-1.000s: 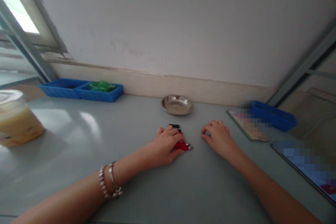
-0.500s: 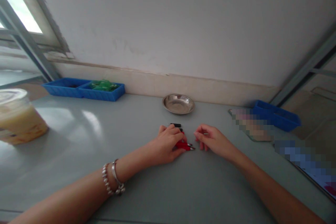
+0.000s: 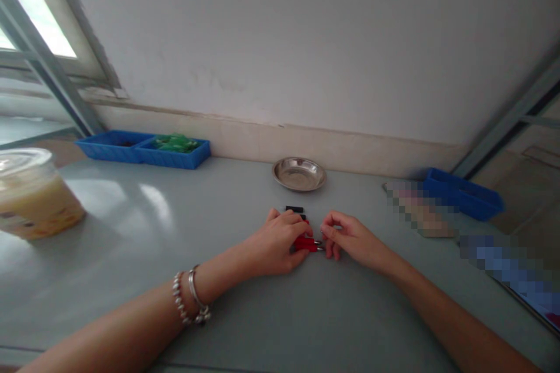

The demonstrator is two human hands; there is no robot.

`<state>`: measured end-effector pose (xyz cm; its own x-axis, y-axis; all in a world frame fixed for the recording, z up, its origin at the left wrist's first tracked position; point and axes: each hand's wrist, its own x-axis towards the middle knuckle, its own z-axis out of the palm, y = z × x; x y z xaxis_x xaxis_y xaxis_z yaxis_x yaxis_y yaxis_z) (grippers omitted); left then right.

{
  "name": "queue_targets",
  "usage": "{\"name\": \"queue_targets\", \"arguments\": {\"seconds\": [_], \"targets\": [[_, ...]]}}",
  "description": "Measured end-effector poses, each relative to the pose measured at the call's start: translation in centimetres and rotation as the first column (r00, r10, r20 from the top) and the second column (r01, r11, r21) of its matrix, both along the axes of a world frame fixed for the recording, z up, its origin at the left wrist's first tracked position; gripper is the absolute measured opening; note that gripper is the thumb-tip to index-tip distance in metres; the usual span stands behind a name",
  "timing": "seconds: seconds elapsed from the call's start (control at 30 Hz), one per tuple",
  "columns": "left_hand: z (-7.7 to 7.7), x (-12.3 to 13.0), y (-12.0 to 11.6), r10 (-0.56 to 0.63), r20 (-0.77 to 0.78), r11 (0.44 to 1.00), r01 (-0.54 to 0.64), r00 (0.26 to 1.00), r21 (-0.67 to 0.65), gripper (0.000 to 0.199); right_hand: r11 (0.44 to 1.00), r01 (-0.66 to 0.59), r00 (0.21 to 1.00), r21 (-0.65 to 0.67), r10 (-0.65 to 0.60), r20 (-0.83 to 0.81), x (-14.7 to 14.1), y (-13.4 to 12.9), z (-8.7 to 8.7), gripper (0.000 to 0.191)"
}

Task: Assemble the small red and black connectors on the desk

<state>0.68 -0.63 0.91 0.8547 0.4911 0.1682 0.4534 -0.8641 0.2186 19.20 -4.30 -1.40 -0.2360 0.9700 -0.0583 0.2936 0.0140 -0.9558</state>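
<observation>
Red pens (image 3: 305, 244), as they appear to be, are noted on the worktop (image 3: 262, 315) beneath the left hand (image 3: 277, 245), with metallic tips directed towards three o'clock. The pens are gathered between the thumb and curled fingers of this hand, presumably so that rolling is prevented and the tips are left exposed. The right hand (image 3: 350, 239) is positioned just beside the tips, on their three o'clock side; its thumb and forefinger are brought close together, but whether anything is pinched in that grip cannot be told. A black piece (image 3: 294, 208) is found at twelve o'clock from the pens, and beyond it a steel dish (image 3: 300, 178), probably set centrally for equal reach by either hand. A blue tray (image 3: 175, 159) containing green material (image 3: 177, 143) is placed at eleven o'clock, a clear tub (image 3: 39, 204) at nine to ten, and a second blue container (image 3: 464, 195) at two. No brand or label can be read; marks on the tub are indistinct, and two flat items towards two and three o'clock are obscured by pixelation.
</observation>
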Motion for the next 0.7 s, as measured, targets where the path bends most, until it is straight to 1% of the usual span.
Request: {"name": "queue_targets", "arguments": {"seconds": [0.13,0.27,0.4,0.5,0.7], "targets": [[0.2,0.0,0.0,0.024,0.022,1.0,-0.024,0.999,-0.002,0.018,1.0,-0.004,1.0,0.001,0.004,0.009,0.0,0.0,0.1,0.03],[0.0,-0.1,0.8,0.124,0.072,0.992,-0.126,0.99,0.028,0.018,1.0,0.013,1.0,0.016,-0.013,0.018,-0.1,-0.1,0.3,0.029],[-0.5,-0.4,1.8,0.212,0.037,0.972,-0.215,0.976,0.095,0.018,0.993,0.088,0.996,0.077,-0.09,0.026,-0.2,-0.1,0.6,0.025],[-0.5,-0.5,2.1,0.23,-0.001,0.967,-0.228,0.973,0.11,0.018,0.983,0.146,0.989,0.115,-0.148,0.014,-0.2,-0.1,0.8,0.02],[-0.1,-0.4,1.9,0.223,-0.054,0.969,-0.216,0.973,0.119,0.013,0.972,0.207,0.978,0.11,-0.203,-0.047,0.0,0.1,0.7,0.013]]}}
